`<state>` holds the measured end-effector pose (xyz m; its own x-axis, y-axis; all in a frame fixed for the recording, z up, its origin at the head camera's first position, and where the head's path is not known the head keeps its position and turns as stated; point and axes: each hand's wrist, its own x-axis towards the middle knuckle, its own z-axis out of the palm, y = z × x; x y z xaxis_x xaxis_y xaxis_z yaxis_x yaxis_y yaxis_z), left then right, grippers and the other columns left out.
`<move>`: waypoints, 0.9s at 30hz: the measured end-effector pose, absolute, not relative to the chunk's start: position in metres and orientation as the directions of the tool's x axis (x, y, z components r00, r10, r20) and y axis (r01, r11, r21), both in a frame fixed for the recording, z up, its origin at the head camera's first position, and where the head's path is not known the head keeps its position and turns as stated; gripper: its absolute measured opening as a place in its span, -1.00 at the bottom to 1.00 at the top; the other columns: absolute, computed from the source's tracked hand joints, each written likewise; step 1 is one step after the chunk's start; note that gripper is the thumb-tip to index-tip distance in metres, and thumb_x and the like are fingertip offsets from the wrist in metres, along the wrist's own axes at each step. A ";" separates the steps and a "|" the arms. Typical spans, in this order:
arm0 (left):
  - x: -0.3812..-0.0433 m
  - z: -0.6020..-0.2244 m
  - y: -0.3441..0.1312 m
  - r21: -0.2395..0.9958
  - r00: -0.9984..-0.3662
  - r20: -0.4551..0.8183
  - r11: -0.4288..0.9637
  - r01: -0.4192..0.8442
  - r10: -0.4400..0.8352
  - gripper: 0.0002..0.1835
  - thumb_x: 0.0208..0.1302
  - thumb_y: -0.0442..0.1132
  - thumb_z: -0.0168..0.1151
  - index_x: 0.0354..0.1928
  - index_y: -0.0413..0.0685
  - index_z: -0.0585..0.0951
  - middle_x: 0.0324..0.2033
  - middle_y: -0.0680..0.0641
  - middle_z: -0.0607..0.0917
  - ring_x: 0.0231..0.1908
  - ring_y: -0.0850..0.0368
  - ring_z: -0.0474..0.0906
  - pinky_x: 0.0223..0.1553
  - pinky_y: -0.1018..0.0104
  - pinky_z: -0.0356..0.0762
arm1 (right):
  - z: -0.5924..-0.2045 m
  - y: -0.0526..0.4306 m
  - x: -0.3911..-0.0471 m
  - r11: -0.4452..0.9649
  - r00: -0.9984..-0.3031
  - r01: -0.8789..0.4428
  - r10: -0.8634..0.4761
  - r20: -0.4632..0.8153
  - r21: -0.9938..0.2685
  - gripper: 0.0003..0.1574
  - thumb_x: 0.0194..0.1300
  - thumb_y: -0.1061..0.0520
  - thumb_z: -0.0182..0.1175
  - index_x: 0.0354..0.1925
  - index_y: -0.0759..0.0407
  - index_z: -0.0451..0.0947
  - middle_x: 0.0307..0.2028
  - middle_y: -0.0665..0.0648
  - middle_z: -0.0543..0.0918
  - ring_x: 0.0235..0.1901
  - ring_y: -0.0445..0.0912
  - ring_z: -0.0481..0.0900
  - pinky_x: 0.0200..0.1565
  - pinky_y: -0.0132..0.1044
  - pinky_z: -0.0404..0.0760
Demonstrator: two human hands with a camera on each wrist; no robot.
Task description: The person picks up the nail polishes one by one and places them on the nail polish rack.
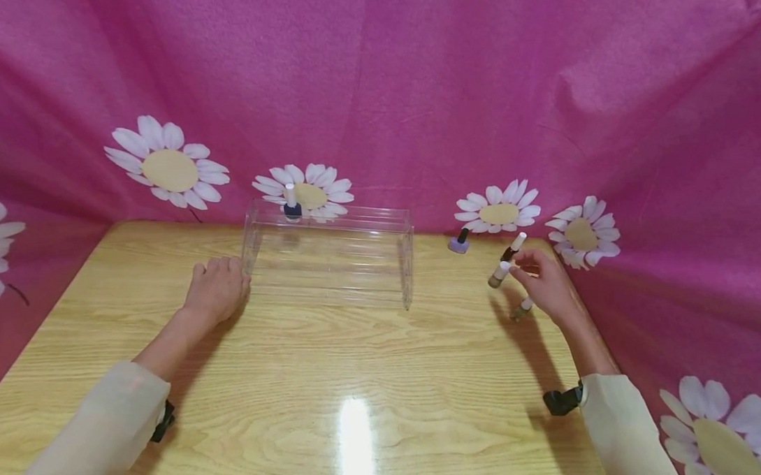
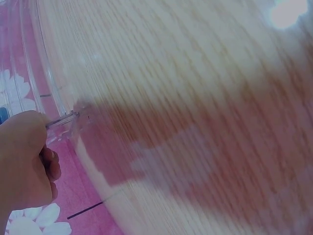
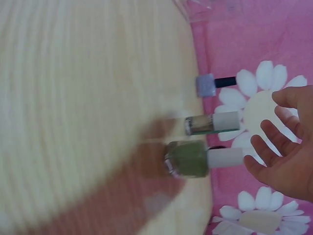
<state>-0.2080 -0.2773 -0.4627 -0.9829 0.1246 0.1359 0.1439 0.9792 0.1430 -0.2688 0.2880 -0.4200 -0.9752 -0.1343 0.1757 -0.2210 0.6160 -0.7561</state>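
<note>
A clear stepped rack stands near the back of the table. My left hand holds its left side; in the left wrist view, that hand has its fingers curled at the rack's edge. On one of the rack's upper steps is a dark nail polish bottle with a white cap. My right hand is at several nail polish bottles on the right. Its fingers, spread in the right wrist view, are beside the white cap of a green nail polish bottle. A slimmer white-capped bottle stands alongside.
A lavender nail polish bottle with a black cap stands by the table's back edge. Pink cloth printed with daisies hangs behind and beside the wooden table. Light glares off the table's front middle.
</note>
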 end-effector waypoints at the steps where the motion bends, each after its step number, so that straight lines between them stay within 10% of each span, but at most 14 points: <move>1: -0.208 -0.463 -0.277 0.146 -0.983 0.139 0.979 0.144 0.123 -0.72 0.46 -0.20 0.00 -0.25 -0.35 0.37 -0.34 -0.33 0.51 -0.18 -0.32 0.45 -0.22 -0.14 0.26 | -0.423 0.289 -0.268 0.612 -0.977 -0.212 -0.127 0.170 -0.762 -0.63 0.44 0.27 0.15 0.09 0.50 0.38 0.05 0.49 0.50 0.11 0.29 0.46 0.15 0.02 0.40; 14: -0.207 -0.462 -0.276 0.186 -0.985 0.131 0.973 0.135 0.111 -0.74 0.47 -0.21 -0.02 -0.24 -0.34 0.37 -0.32 -0.33 0.52 -0.17 -0.32 0.44 -0.20 -0.14 0.24 | -0.444 0.303 -0.257 0.567 -0.986 -0.165 -0.083 0.143 -0.807 -0.54 0.41 0.27 0.20 0.16 0.49 0.35 0.10 0.48 0.46 0.12 0.25 0.44 -0.01 -0.48 0.37; 27: -0.207 -0.462 -0.275 0.188 -0.988 0.116 0.974 0.126 0.105 -0.74 0.48 -0.21 -0.03 -0.24 -0.33 0.36 -0.31 -0.32 0.50 -0.18 -0.30 0.42 -0.20 -0.12 0.21 | -0.452 0.311 -0.245 0.484 -0.995 -0.082 -0.088 0.045 -0.871 -0.42 0.30 0.42 0.22 0.20 0.51 0.21 0.11 0.47 0.40 0.09 0.10 0.42 -0.06 -0.53 0.43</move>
